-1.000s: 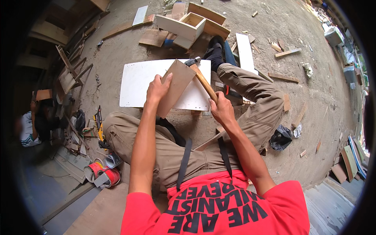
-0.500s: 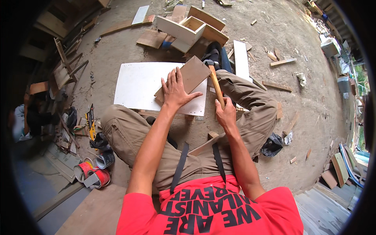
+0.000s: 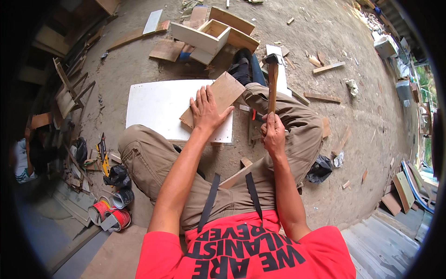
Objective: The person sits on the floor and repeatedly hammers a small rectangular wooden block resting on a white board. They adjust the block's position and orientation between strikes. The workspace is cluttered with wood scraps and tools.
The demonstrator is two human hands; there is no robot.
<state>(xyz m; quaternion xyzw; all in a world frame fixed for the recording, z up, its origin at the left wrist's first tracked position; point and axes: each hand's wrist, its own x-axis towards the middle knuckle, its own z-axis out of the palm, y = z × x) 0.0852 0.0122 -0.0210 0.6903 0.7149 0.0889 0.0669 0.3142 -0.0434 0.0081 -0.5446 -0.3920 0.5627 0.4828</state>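
My left hand (image 3: pixel 204 109) lies flat with spread fingers on a short brown wooden board (image 3: pixel 226 92). That board rests at a slant across a larger white panel (image 3: pixel 155 104) in front of my crossed legs. My right hand (image 3: pixel 273 132) is closed round the lower end of a hammer's (image 3: pixel 272 88) wooden handle. The hammer stands nearly upright in the picture, its dark metal head raised to the right of the brown board and apart from it. Small holes or nail marks dot the white panel's edge.
Beyond the panel sits a wooden drawer-like box (image 3: pixel 204 39) among loose boards. A long white strip (image 3: pixel 275 51) lies behind the hammer. At my left are a yellow handsaw (image 3: pixel 103 153) and open paint cans (image 3: pixel 116 218); at my right, a black plastic bag (image 3: pixel 320 169) and wood scraps.
My right hand has swung the hammer up and to the right, away from the brown board's end. The left hand stays on the board. The whole view has shifted slightly.
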